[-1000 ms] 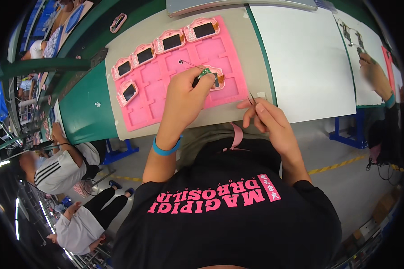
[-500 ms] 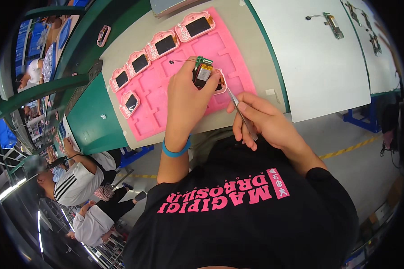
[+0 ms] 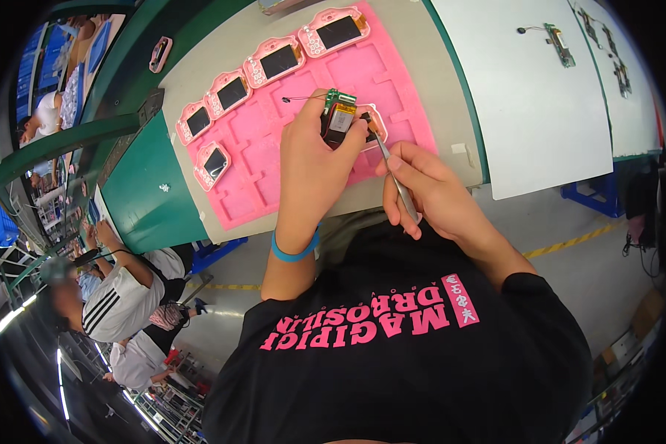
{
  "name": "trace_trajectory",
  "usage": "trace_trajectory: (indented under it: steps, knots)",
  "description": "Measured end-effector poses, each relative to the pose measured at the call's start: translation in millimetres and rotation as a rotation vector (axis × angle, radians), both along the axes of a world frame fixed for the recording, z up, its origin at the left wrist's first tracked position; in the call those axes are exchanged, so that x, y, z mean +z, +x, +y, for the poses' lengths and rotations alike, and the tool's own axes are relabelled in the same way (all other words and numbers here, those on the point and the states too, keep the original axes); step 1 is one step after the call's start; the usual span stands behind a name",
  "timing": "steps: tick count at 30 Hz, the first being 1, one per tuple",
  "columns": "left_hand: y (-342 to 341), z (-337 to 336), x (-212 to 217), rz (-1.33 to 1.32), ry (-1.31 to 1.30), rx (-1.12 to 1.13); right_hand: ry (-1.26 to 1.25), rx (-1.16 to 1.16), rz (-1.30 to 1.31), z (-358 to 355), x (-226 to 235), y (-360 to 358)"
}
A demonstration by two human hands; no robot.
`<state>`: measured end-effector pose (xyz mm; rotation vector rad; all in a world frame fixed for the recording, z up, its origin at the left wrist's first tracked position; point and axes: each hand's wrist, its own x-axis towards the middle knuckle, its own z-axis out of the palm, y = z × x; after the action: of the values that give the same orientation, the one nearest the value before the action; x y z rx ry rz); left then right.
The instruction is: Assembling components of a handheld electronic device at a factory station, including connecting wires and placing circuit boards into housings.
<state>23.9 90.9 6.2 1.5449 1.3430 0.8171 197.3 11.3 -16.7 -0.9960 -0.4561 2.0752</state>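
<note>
My left hand is closed round a green circuit board with a silver battery on it, and a thin black lead with a small round end trails off to the left. Just right of the board lies a pink case, partly behind my left thumb. Metal tweezers are pinched in my right hand. Their tips reach into the pink case beside an orange ribbon cable; whether they grip it I cannot make out. The pink tray lies beneath both hands.
Several pink cases with dark screens lie along the tray's far and left sides. A white sheet to the right bears a circuit board with a lead. Another pink case rests beyond the tray. People are at the left.
The tweezer tips have moved from the case's right edge inward beside the orange ribbon cable. More of that case shows now. My left hand still holds the board, and the view has shifted slightly.
</note>
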Motion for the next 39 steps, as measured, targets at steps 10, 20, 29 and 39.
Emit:
trace_trajectory:
  steps: [10,20,29,39]
  knots:
    - [-3.3,-2.1,1.8,-0.013,-0.035,-0.049,0.092,0.049,-0.053,-6.0,0.4,3.4]
    - [-39.1,-22.3,12.7,-0.234,-0.409,-0.11,0.352,0.043,-0.272,-11.9,1.2,0.0]
    - [-38.6,-24.7,18.4,-0.166,-0.407,-0.17,0.358,0.023,-0.469,-14.4,8.1,0.1]
    - [-35.4,-30.4,17.2,-0.136,-0.355,-0.145,0.444,0.05,-0.665,-17.7,7.3,-2.6]
